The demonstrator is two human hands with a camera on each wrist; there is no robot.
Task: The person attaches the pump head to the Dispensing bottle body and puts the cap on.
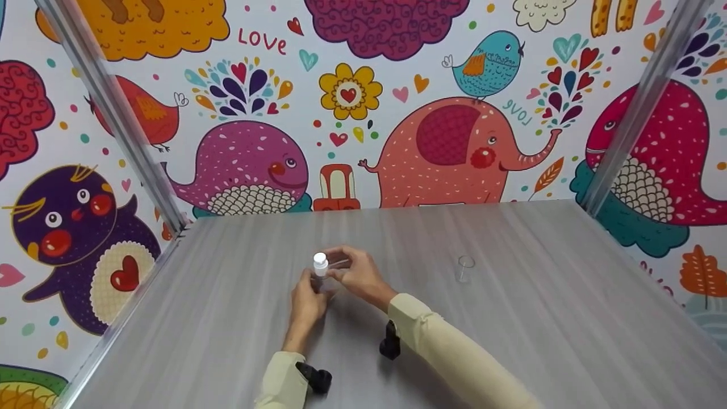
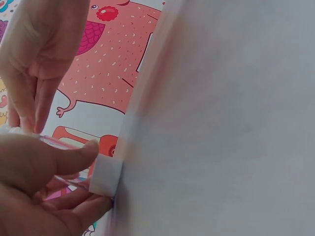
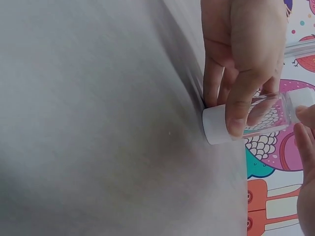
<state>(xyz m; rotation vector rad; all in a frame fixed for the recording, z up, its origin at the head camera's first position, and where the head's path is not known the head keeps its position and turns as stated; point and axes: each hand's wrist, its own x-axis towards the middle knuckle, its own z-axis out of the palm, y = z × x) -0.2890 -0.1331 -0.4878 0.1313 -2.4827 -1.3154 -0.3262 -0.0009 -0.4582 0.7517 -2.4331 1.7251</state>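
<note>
While I follow the feed from a distance, a wall (image 1: 343,153) of cartoon animals closes off the far side, and before it spreads the grey worktop (image 1: 568,318). Pale sleeves (image 1: 460,346) lead to the hands, which meet on one thing: the left hand (image 1: 307,304) low, the right hand (image 1: 363,278) higher and to its right. Between them is a clear bottle (image 3: 268,120), its long axis close to upright. I judge that everything turns on that axis, since one hand sits above the other along it. Well to the right stands a small glass (image 1: 464,271) (the right arm is plainly the nearer one). At the bottle's foot, the left thumb and fingers clasp it about the white base (image 3: 214,125); whether that touches the worktop I cannot tell. Smallest of all, the white cap (image 1: 320,261) sits uppermost, with the right thumb and fingertips closed about it.
</note>
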